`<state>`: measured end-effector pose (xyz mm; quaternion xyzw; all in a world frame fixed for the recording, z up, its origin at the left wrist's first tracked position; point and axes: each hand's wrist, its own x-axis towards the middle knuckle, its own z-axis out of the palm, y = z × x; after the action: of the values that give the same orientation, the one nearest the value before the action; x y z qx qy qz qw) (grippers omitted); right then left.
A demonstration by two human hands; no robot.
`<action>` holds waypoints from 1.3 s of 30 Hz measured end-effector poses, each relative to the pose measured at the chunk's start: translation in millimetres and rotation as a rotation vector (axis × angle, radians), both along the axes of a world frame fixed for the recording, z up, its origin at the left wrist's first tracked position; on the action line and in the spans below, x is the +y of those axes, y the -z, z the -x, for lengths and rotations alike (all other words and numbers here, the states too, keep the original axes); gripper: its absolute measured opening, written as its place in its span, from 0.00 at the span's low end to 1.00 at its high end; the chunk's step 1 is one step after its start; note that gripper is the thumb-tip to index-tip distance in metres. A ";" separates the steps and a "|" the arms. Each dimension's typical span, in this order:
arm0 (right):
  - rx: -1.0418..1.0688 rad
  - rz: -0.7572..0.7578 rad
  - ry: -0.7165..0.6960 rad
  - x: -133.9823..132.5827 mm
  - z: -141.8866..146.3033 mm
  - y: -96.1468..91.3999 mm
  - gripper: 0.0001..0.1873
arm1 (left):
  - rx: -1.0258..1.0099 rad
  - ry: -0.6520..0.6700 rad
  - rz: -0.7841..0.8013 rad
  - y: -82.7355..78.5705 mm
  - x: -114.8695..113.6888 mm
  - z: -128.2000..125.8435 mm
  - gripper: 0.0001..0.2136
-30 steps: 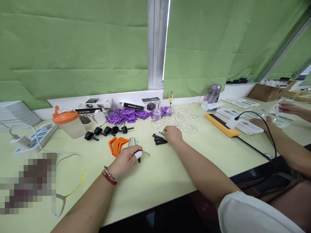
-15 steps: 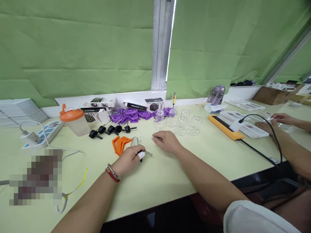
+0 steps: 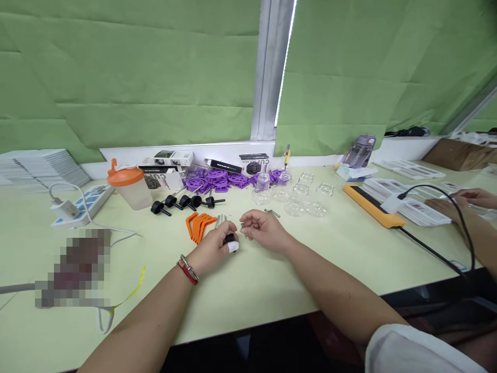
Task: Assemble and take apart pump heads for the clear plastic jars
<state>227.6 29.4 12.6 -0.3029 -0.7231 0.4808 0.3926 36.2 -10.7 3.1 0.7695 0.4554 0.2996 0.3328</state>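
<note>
My left hand (image 3: pixel 213 247) is closed round a black plastic part (image 3: pixel 230 238), most of it hidden by the fingers. A white wrap covers the thumb's tip. Just to the right, my right hand (image 3: pixel 264 230) pinches a small metal piece (image 3: pixel 244 232) that looks like a spring, largely covered by the fingertips. Loose coil springs (image 3: pixel 273 212) lie on the table behind that hand. Thin metal rods (image 3: pixel 220 219) rest beyond the left hand, beside a stack of bent orange pieces (image 3: pixel 199 227). Several black round parts with stems (image 3: pixel 185 201) lie farther back.
Purple plastic parts (image 3: pixel 213 180) are heaped before printed boxes (image 3: pixel 254 165). Clear cups (image 3: pixel 298 194) stand to their right. An orange-lidded shaker (image 3: pixel 132 189) and a white power strip (image 3: pixel 87 204) are at left. An orange power strip (image 3: pixel 370 206) and a co-worker's hands (image 3: pixel 446 207) are at right.
The view has turned slightly left. My right hand has come closer to my left, its fingers now pinching at the left hand's front. The spring that stuck out of my left hand no longer shows there.
</note>
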 end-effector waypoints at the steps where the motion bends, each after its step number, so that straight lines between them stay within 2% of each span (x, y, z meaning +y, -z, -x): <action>1: 0.072 0.031 0.027 -0.3 2.5 1.0 0.11 | -0.019 0.009 0.017 0.9 0.4 -0.3 0.10; 4: 0.204 0.060 0.069 -3.9 11.9 3.4 0.11 | -0.030 0.002 0.016 1.8 1.0 -1.4 0.09; 8: 0.235 0.015 0.068 -9.6 20.9 7.2 0.10 | -0.032 -0.008 -0.027 -0.3 0.6 -4.3 0.09; 21: 0.039 -0.135 0.067 -10.5 17.9 7.8 0.02 | 0.040 -0.017 -0.016 -1.3 -2.0 -7.0 0.12; 26: -0.011 -0.238 -0.003 -9.4 16.5 6.3 0.04 | 0.042 -0.020 -0.025 -0.6 -1.5 -5.8 0.09; 30: -0.049 -0.258 -0.054 -8.9 14.4 3.9 0.05 | 0.035 -0.026 0.003 1.3 -0.5 -4.7 0.09; 39: -0.117 -0.269 -0.044 -9.7 13.6 5.9 0.03 | 0.038 -0.012 -0.011 -2.8 -1.6 -5.2 0.11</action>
<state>214.0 19.7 6.8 -0.2594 -0.8091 0.3695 0.3761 41.4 -12.3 5.9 0.7742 0.4645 0.2894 0.3180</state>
